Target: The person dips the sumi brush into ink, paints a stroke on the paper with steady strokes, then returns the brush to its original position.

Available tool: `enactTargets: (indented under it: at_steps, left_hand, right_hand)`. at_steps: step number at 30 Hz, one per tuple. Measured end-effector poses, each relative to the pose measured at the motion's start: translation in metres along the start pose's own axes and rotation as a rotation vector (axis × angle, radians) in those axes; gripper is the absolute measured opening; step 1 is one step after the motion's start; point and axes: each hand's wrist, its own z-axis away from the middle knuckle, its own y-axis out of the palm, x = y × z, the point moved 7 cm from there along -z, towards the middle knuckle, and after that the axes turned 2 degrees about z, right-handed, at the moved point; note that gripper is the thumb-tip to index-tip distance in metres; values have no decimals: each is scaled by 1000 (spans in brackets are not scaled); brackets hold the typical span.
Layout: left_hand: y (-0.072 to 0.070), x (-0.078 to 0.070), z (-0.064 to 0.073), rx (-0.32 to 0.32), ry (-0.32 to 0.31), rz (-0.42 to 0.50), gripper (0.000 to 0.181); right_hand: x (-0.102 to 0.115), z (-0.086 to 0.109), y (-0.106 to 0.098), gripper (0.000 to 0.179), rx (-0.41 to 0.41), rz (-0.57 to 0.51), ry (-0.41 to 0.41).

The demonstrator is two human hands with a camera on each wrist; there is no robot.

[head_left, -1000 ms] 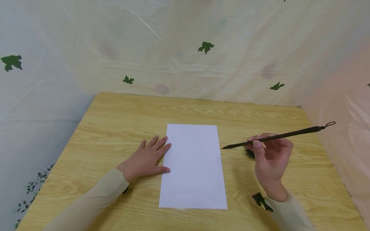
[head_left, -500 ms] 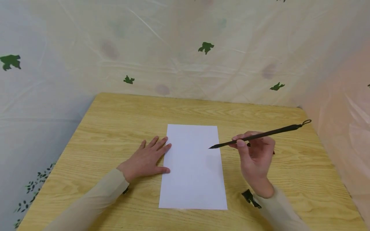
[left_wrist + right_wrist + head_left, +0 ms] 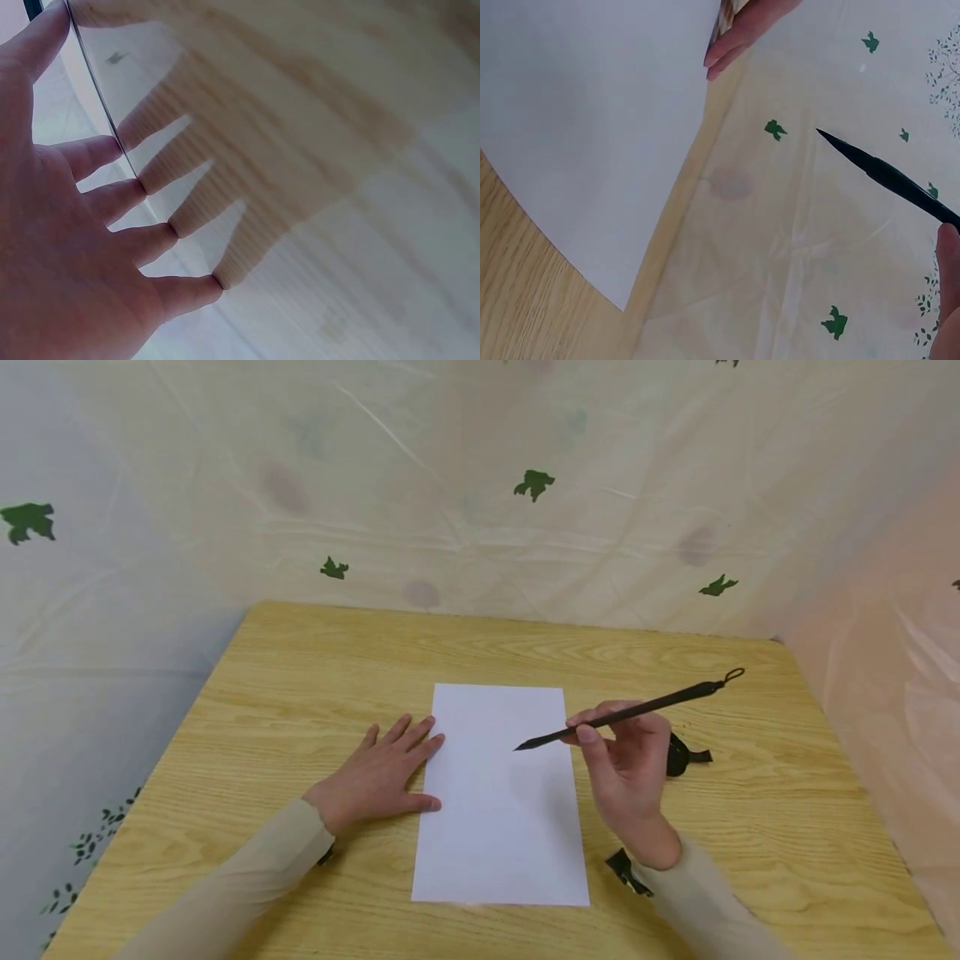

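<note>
A white sheet of paper (image 3: 495,827) lies on the wooden table. On its left edge rests my left hand (image 3: 381,778), palm down with the fingers spread; the left wrist view shows this hand (image 3: 82,217) with its fingertips on the tabletop and the paper's edge. My right hand (image 3: 626,777) pinches a dark writing brush (image 3: 645,706) by its handle, above the right part of the sheet. The brush slants, its pointed tip to the left and its hanging loop at the upper right. In the right wrist view the brush (image 3: 900,184) shows its tip apart from the paper.
A small black object (image 3: 678,756) with a short tab stands just right of my right hand, partly hidden by it. The table (image 3: 322,652) meets a pale curtain (image 3: 450,485) with green bird prints at the back and sides.
My right hand has moved left with the brush, bringing the tip from beside the paper to above it. The black object behind that hand has come into view. My left hand stays put.
</note>
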Motion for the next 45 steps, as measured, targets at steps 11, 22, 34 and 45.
enactTargets:
  at_steps: [11, 22, 34, 45]
  left_hand:
    - [1, 2, 1, 8, -3, -1, 94]
    - [3, 5, 0, 22, -26, -13, 93]
    - [3, 7, -1, 20, -28, 5, 94]
    - [3, 7, 0, 30, -40, 9, 94]
  right_hand:
    - [-9, 1, 21, 44, 88, 86, 33]
    - [-21, 4, 44, 42, 171, 182, 76]
    - [-33, 11, 66, 38, 241, 257, 76]
    - [-45, 20, 79, 36, 304, 322, 129]
